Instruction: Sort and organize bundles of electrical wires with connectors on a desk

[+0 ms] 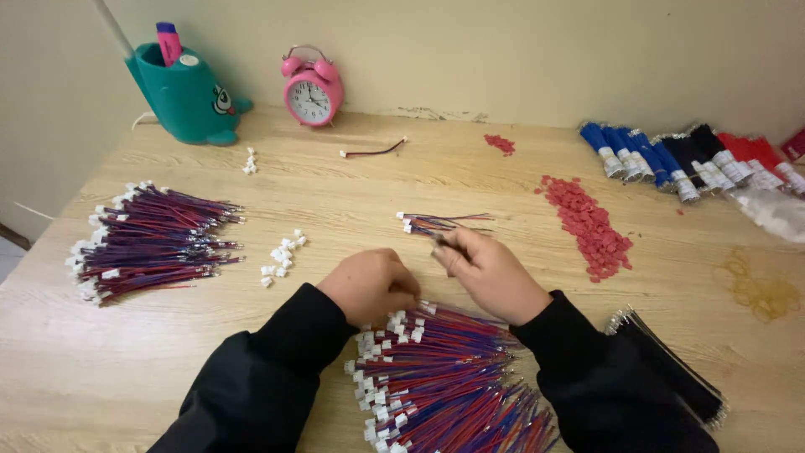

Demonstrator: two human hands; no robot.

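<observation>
R hand pinches a thin wire bundle near surface centre; L hand fisted on wire pile. Wires prob light, floppy; best gripped mid-length.

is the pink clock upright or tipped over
Upright: the clock stands on its feet by the wall, bells on top, face toward the camera.

Pale wood-grain table against plain beige wall, soft even light, chipped edge at the joint.
</observation>
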